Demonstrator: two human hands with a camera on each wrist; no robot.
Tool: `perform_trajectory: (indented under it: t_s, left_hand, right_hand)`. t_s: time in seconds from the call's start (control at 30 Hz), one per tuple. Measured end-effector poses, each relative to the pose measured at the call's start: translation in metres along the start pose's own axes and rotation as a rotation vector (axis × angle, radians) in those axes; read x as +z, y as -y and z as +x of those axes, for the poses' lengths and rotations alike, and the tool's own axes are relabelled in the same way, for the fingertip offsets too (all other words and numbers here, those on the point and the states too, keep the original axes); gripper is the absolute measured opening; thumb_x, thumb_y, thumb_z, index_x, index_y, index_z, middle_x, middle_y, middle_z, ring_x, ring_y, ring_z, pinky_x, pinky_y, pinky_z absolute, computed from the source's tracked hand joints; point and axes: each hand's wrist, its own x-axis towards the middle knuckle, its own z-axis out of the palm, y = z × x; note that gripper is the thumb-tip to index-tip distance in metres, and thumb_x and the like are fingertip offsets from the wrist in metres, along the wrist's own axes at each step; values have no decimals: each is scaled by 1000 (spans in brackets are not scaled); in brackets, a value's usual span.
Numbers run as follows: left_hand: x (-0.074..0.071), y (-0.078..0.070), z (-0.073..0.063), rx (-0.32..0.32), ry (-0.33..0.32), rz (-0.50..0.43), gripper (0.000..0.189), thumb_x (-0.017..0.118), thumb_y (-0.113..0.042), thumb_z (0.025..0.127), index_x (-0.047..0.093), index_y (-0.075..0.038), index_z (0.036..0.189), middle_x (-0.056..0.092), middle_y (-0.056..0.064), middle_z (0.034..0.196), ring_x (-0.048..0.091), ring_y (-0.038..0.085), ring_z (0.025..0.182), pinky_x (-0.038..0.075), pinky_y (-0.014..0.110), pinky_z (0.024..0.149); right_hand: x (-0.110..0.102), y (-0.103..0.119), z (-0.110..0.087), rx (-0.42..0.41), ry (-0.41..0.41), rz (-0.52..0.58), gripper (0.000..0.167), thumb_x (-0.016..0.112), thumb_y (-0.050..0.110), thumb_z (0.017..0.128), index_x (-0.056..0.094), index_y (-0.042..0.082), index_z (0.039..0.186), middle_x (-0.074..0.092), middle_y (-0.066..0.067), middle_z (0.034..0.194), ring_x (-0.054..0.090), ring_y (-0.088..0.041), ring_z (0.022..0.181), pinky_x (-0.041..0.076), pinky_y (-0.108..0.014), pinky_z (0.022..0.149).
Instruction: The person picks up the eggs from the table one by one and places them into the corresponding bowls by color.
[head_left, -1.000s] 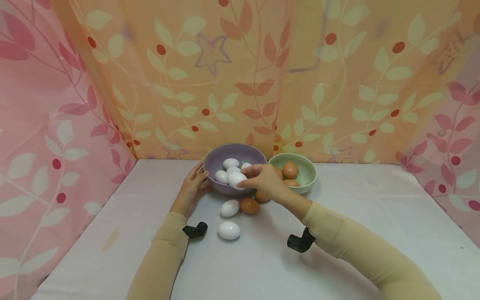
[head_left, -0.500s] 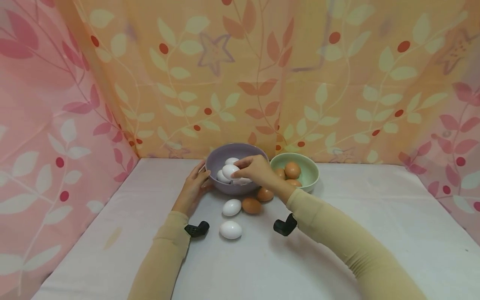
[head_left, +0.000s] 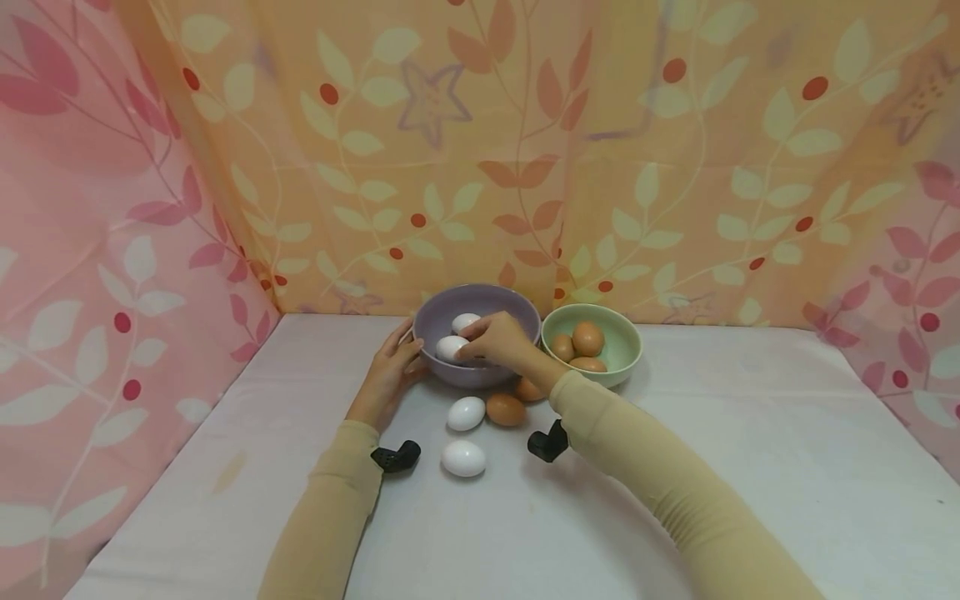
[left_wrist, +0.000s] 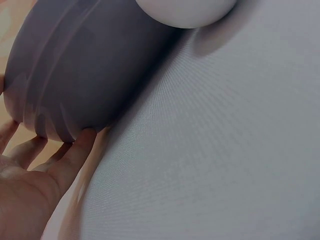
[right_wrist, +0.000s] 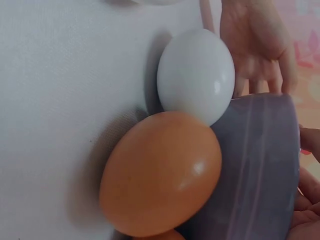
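Note:
The purple bowl (head_left: 474, 377) holds several white eggs. Inside it, my right hand (head_left: 498, 340) pinches a white egg (head_left: 451, 350) between thumb and fingers; another white egg (head_left: 467, 323) lies behind, and the hand hides the rest. My left hand (head_left: 387, 372) rests on the bowl's left side, its extended fingers (left_wrist: 75, 152) touching the outer wall in the left wrist view. In front of the bowl lie a white egg (head_left: 466, 413), a brown egg (head_left: 506, 409) beside it and a second brown egg (head_left: 531, 389) partly behind the right wrist. Nearer stands one more white egg (head_left: 463, 458).
A light green bowl (head_left: 622, 346) with brown eggs (head_left: 588, 339) sits right beside the purple one. A white cloth (head_left: 750, 433) covers the table. Floral curtains (head_left: 360, 167) stand behind and at both sides. Each wrist carries a black camera mount (head_left: 397, 456).
My right hand has moved left and down into the purple bowl with the white egg, lowering it among the others. The left hand stays at the bowl's side.

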Motion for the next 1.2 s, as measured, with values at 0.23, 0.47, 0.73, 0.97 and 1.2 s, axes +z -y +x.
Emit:
perform_trajectory:
  t_s: [0.23,0.47,0.73,0.97,1.2]
  left_hand:
    - [-1,1,0,6,6,-8,62,55,-20,103,27,-25,158,26,3,165,41,27,142,36,49,116]
    - [0,-2,-1,8,9,12,62,54,-21,103,26,-24,158,25,4,166,39,27,144,34,50,117]
    - [2,-2,-2,-5,3,2,61,52,-19,104,25,-24,159,24,3,166,39,27,144,34,49,116]
    - [2,-2,-2,-1,3,4,62,52,-19,104,24,-24,159,24,3,166,40,27,144,34,49,117]
    - [2,-1,-1,-2,-3,10,62,53,-20,104,25,-24,159,24,3,166,39,27,144,34,49,117]
  right_hand:
    - [5,-4,3,-41,14,-29,32,87,13,72,79,5,101,77,-9,87,56,-3,55,45,-15,54]
    - [7,-4,5,-72,7,-128,33,88,15,70,80,7,102,79,-7,94,59,-2,64,45,-13,60]
    - [9,-3,4,-76,4,-205,29,87,14,71,80,8,99,79,-5,97,63,-8,80,45,-12,68]
    - [10,-3,5,-84,0,-275,28,86,14,72,81,8,99,79,-4,98,66,-12,89,48,-16,78]
    - [11,-5,7,-89,15,-321,21,84,10,72,81,9,93,79,-3,95,65,-15,91,49,-19,81]
